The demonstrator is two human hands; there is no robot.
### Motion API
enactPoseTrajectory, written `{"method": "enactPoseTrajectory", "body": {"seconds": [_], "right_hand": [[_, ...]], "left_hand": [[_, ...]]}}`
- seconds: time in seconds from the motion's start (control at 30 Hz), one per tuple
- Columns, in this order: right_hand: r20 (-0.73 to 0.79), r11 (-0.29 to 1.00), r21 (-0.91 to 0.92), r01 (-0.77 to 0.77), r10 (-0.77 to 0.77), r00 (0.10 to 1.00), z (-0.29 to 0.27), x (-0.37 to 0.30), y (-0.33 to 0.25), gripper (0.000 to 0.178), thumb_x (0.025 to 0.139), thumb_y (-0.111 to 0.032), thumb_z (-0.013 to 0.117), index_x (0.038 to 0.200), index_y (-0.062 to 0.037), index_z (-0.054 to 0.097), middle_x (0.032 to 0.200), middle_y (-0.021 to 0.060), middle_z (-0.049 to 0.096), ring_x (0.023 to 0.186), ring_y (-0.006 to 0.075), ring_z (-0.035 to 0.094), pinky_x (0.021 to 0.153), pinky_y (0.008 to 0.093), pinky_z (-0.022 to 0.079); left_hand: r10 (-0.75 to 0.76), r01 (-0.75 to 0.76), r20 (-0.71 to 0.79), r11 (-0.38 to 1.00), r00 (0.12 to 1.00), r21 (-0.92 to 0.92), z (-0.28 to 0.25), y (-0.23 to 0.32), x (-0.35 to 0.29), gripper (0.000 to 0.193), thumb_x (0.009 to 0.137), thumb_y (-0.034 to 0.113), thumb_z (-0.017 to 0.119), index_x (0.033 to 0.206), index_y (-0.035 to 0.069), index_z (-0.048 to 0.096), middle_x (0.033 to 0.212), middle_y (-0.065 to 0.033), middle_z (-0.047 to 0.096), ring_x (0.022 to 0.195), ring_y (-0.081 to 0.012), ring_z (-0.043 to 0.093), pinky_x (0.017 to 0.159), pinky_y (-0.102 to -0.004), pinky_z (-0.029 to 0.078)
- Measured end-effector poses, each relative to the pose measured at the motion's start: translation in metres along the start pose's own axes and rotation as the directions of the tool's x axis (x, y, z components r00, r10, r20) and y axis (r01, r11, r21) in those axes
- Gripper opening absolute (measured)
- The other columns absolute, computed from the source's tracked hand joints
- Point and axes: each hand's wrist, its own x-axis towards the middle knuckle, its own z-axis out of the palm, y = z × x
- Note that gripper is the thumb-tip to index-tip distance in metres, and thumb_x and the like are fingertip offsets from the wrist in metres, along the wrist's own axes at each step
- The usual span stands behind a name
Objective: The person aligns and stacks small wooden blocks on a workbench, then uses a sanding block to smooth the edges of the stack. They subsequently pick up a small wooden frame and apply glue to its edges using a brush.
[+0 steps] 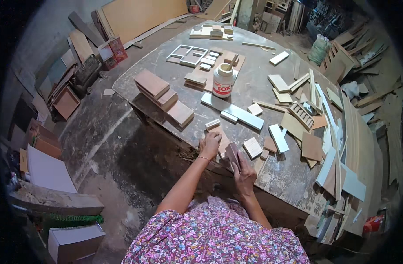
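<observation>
At the table's near edge, my left hand (209, 144) presses curled fingers on a light wooden piece (224, 140), holding it down. A small grooved strip (213, 124) sits at that piece's far end. My right hand (245, 174) grips a flat brownish block (232, 152), tilted against the right side of the wooden piece; whether it is wood or a sanding block I cannot tell. To the right of it lie a pale square block (253, 148) and a small brown block (270, 144).
A white glue jar (223, 82) with a stick in it stands mid-table. Stacked wooden blocks (164, 97) are at the left edge, a long white-topped board (232, 111) ahead. Scrap strips and panels (312, 146) crowd the right. A small white frame (187, 55) lies farther back.
</observation>
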Motion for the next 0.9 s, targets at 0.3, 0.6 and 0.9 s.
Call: {"method": "enactPoseTrajectory", "body": {"seconds": [0.3, 0.6, 0.9], "right_hand": [[0.025, 0.995, 0.055, -0.081, 0.080, 0.997, -0.007, 0.008, 0.003, 0.045, 0.075, -0.010, 0.064, 0.118, -0.0089, 0.052, 0.098, 0.0167, 0.062, 0.081, 0.0297, 0.063, 0.066, 0.0342, 0.049], [0.024, 0.995, 0.089, -0.034, 0.032, 0.999, -0.002, 0.012, 0.015, 0.049, 0.073, -0.010, 0.065, 0.120, -0.0114, 0.051, 0.099, 0.0135, 0.061, 0.082, 0.0301, 0.061, 0.069, 0.0354, 0.048], [0.106, 0.981, 0.196, 0.001, -0.022, 0.994, -0.011, 0.019, 0.027, 0.051, 0.071, -0.004, 0.064, 0.120, -0.0077, 0.050, 0.101, 0.0158, 0.061, 0.083, 0.0300, 0.062, 0.069, 0.0349, 0.049]], "left_hand": [[-0.085, 0.085, 0.020, 0.996, 0.996, -0.007, 0.006, -0.003, -0.001, 0.022, 0.082, 0.019, 0.052, 0.102, 0.019, 0.060, 0.115, 0.0005, 0.053, 0.111, -0.0187, 0.044, 0.081, -0.0495, 0.035], [-0.036, 0.029, -0.047, 0.991, 0.998, -0.130, 0.007, -0.006, 0.002, 0.027, 0.074, 0.009, 0.059, 0.101, 0.010, 0.061, 0.110, -0.0066, 0.055, 0.107, -0.0260, 0.046, 0.088, -0.0400, 0.037], [-0.124, 0.121, -0.006, 0.982, 0.992, -0.145, -0.014, 0.011, 0.000, 0.020, 0.077, 0.013, 0.058, 0.096, 0.010, 0.063, 0.110, -0.0083, 0.057, 0.103, -0.0246, 0.052, 0.088, -0.0413, 0.036]]}}
